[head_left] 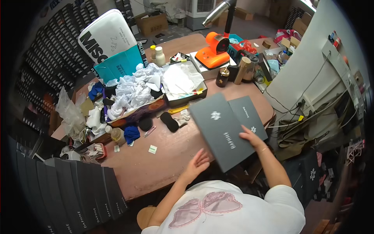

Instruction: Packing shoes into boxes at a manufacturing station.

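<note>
Head view, looking down on a cluttered pinkish-brown table (163, 163) with the person's two bare forearms rising from the lower edge. The right hand (252, 137) lies on the top face of a flat dark grey rectangular cardboard box (220, 128) near its right edge, fingers spread flat over the lid; whether the thumb curls under the edge is hidden, so a true grip cannot be told. The left hand (198, 162) sits open at the box's lower left corner, fingers apart and loosely extended — it looks to be touching or just beside the edge, but the contact itself is hard to make out. The box is tilted, its near corner hanging past the table's front edge. A second dark grey flat box (249, 115) lies partly under it on the right, only its upper end and right strip showing.

Beyond, a heap of crumpled white tissue paper (132, 89) spills over an open shallow cardboard tray (183, 84), covering most of it. An orange tabletop heat-sealing machine (214, 50) stands at the far side, its upper arm cut by the picture's top. A row of dark grey boxes standing on edge (78, 195) fills the lower left, fading into the dark rim. Small black oval pads (169, 121) lie between the tissue heap and the held box. The person's white shirt with a pink butterfly print (218, 210) is cut off at the bottom.
</note>
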The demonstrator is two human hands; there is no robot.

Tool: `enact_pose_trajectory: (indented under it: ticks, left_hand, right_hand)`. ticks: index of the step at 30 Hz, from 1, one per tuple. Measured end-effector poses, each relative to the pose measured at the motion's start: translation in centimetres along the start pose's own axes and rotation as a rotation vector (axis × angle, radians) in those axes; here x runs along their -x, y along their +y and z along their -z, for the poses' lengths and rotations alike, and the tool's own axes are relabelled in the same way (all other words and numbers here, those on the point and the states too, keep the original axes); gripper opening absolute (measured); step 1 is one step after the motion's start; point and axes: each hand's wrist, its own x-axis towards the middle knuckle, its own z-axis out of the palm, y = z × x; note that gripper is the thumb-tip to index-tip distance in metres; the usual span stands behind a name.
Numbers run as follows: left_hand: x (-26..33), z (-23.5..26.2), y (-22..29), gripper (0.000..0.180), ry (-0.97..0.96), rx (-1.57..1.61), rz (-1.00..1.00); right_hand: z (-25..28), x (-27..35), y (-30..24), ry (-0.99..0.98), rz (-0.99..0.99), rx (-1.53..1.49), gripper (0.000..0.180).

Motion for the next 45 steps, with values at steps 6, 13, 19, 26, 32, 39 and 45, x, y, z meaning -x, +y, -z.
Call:
enact_pose_trajectory:
  ticks: [6, 13, 19, 26, 32, 39, 45]
  left_hand:
    - [-0.8, -2.7, -4.5, 0.062, 0.094, -0.296, 0.022]
    - [6.3, 1.1, -6.5, 0.054, 0.417, -0.63, -0.169]
    - [19.0, -0.3, -5.9, 0.053, 0.833, -0.543, -0.235]
    - [23.9, -0.2, -7.6, 0.053, 0.805, -0.641, -0.197]
    - [25.4, -0.7, -1.4, 0.045, 0.696, -0.661, -0.254]
    - [26.3, 2.9, 6.0, 0.064, 0.782, -0.126, -0.941]
    - [19.4, 8.2, 4.3, 0.079, 0.088, 0.734, -1.067]
  right_hand:
    - [14.7, 0.3, -7.3, 0.202, -0.304, 0.703, 0.054]
    - [-8.6, -2.5, -20.2, -0.046, 0.845, 0.848, 0.069]
    - [-42.4, 14.3, -26.0, -0.756, 1.756, 0.93, 0.07]
    - [-66.8, 26.2, -28.2, -0.279, 2.736, 0.999, 0.063]
    - [-66.9, 23.0, -29.2, -0.153, 2.663, 1.344, 0.053]
    - [-44.4, 10.3, -28.1, -0.359, 2.469, 0.808, 0.02]
    - [-27.9, 6.8, -10.0, -0.772, 1.693, 0.718, 0.04]
